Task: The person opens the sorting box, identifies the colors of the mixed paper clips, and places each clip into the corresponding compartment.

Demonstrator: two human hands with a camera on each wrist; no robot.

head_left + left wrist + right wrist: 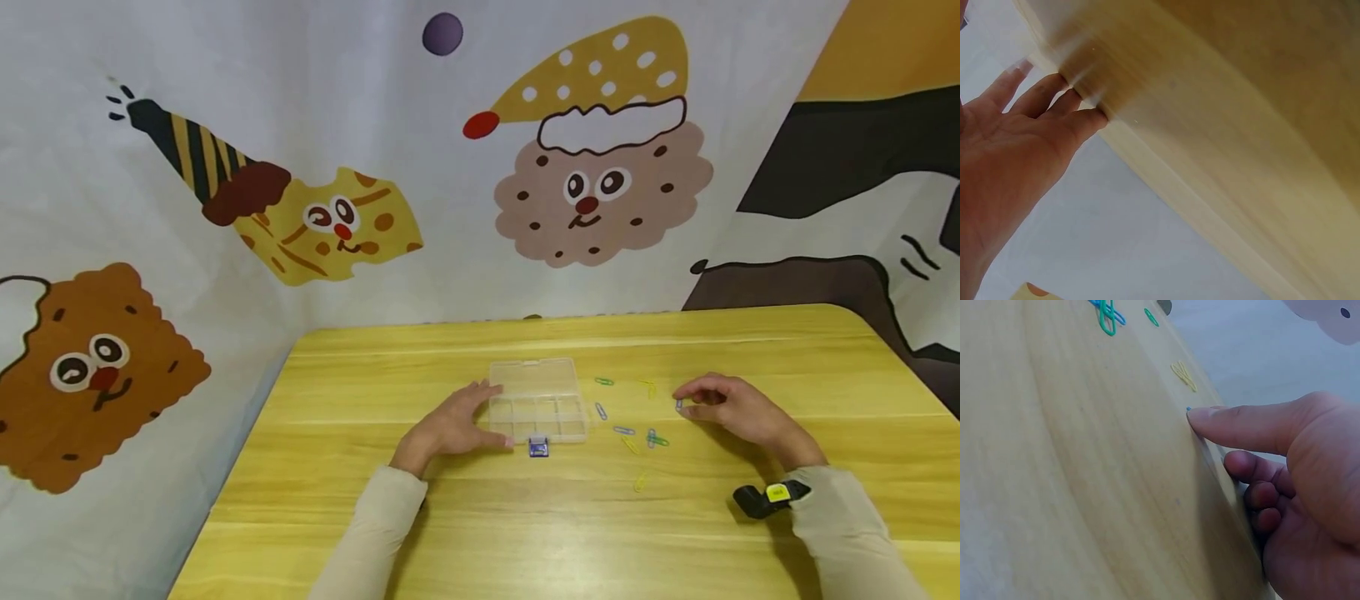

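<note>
Your tabletop [465, 533] is a smooth, pale yellow wood-grain surface with a rounded far corner, backed by a white cloth [360, 75] printed with cartoon snacks. Your sleeves are beige fabric, and a black device [757, 502] with a yellow label sits at your right cuff. The paperclips are thin, rounded loops with a coloured finish. Your right hand [735, 410] holds a blue paperclip [679, 405] narrowly between thumb and index finger, just above or on the wood; only a tiny blue tip shows past your thumb in the right wrist view. To its left are two yellow paperclips [651, 390] in a V, a green paperclip [603, 382], further loose blue and yellow ones, and a crossed blue-and-green pair [655, 439].

Your container is a clear, rectangular plastic box [570, 429], lid [534, 377] folded back, its base split by thin walls into small compartments. A blue tab [538, 448] is at its front edge. You cannot tell from here whether anything lies in the compartments. Your left hand [456, 423] is spread wide round the box's left side, thumb at the near corner.
</note>
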